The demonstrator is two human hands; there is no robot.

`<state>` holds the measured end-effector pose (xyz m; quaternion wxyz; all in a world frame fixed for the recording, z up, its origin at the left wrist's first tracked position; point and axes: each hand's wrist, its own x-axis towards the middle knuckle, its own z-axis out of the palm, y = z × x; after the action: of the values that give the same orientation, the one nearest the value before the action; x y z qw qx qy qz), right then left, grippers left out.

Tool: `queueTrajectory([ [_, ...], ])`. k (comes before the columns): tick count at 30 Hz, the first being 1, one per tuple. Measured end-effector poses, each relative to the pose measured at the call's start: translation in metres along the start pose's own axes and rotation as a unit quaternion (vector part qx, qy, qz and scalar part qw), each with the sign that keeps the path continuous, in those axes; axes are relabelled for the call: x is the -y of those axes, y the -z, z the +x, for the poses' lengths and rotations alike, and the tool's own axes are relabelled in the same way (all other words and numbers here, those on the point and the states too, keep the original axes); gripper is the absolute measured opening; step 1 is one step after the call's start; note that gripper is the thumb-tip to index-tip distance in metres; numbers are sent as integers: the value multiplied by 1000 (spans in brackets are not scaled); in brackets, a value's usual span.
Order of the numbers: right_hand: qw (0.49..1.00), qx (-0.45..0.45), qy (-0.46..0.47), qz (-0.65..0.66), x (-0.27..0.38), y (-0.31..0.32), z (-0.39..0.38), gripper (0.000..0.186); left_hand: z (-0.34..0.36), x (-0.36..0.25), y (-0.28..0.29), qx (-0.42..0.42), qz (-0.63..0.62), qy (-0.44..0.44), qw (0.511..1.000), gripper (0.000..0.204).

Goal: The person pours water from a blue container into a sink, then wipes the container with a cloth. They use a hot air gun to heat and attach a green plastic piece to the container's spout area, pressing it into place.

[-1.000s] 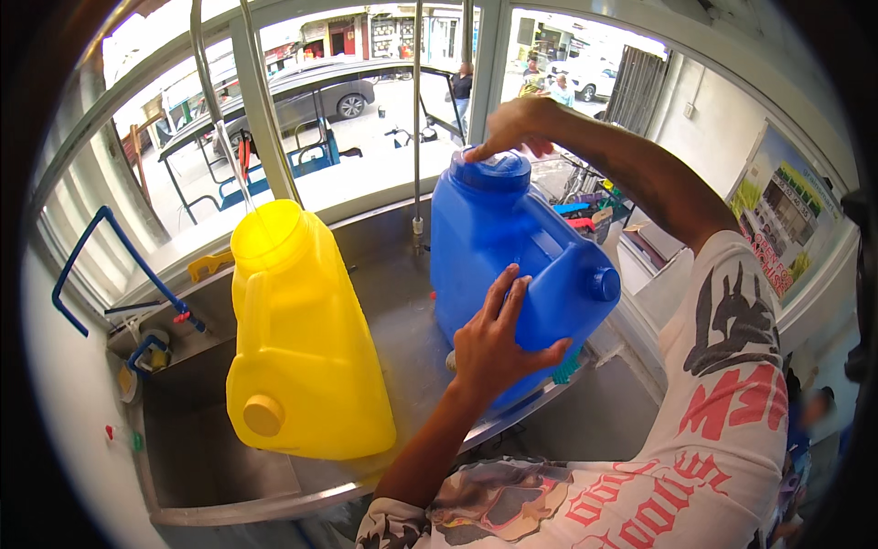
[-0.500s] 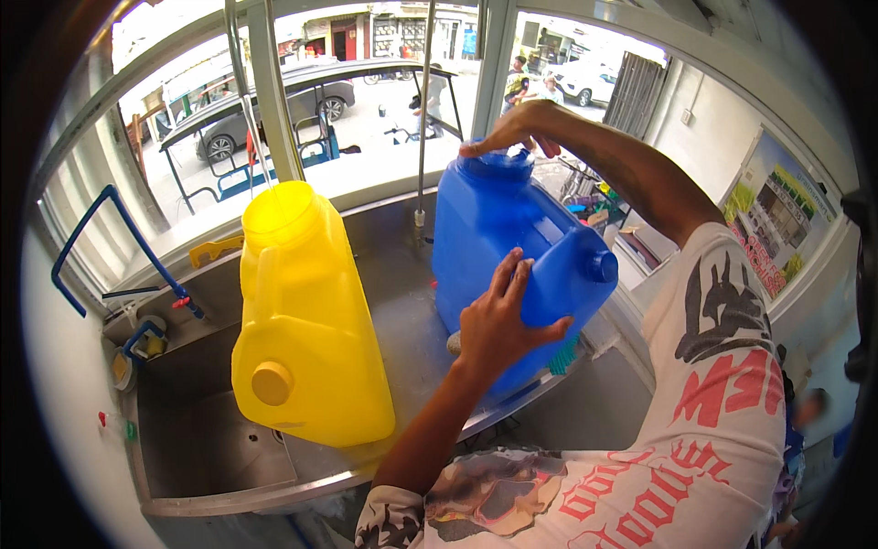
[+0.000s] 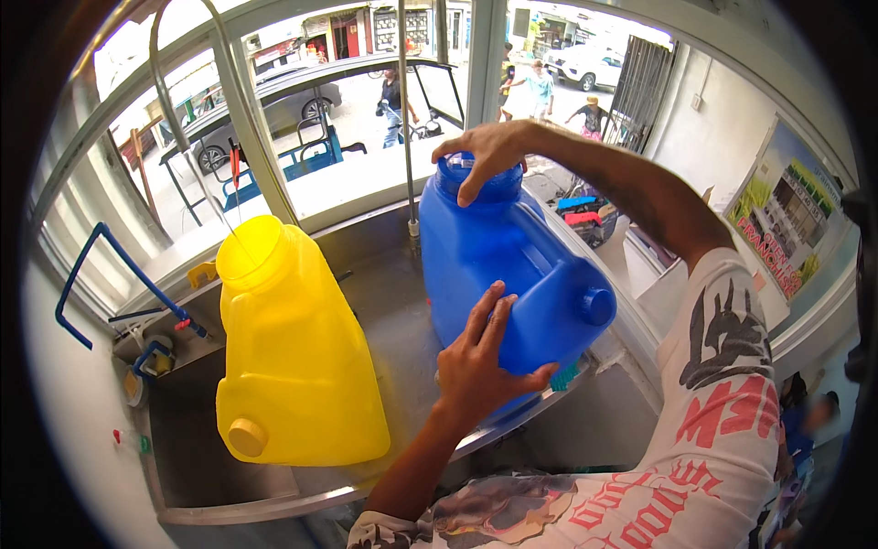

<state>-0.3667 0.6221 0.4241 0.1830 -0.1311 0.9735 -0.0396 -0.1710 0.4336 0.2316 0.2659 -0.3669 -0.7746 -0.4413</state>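
A large blue plastic water jug stands upright on the right part of the steel counter. My right hand reaches over its wide mouth, with the thumb and fingers hooked around the neck collar. Against the jug's near side rests my left hand, its fingers stretched out and the thumb apart. To the left stands a similar yellow jug, uncapped at its wide top and with a small round cap low on the near face. A thin line, seemingly a water stream, runs from a metal pipe into its mouth.
A steel sink basin lies at the left, with blue piping on the wall. An upright thin pipe stands behind the counter, between the jugs. Beyond the windows are a parked car and people walking. A poster hangs at right.
My right hand has shifted on the blue jug's mouth, its thumb now lower on the near side of the collar. My left hand stays on the jug's side. The whole view has shifted slightly.
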Motion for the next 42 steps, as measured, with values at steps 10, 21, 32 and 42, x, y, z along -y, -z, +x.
queueTrajectory([
  [10, 968, 12, 241, -69, -24, 11, 19, 102, 2, -2, 6, 41, -12, 17, 999, 90],
  [21, 925, 42, 374, -57, -37, 12, 23, 108, -2, 9, -2, 34, -34, 0, 999, 93],
  [32, 911, -35, 391, -126, 0, 61, -23, 116, 3, 11, -2, -4, -15, -30, 999, 91],
  [42, 967, -23, 251, -24, -47, 3, 4, 109, 33, 79, 6, -233, -137, 149, 951, 41],
])
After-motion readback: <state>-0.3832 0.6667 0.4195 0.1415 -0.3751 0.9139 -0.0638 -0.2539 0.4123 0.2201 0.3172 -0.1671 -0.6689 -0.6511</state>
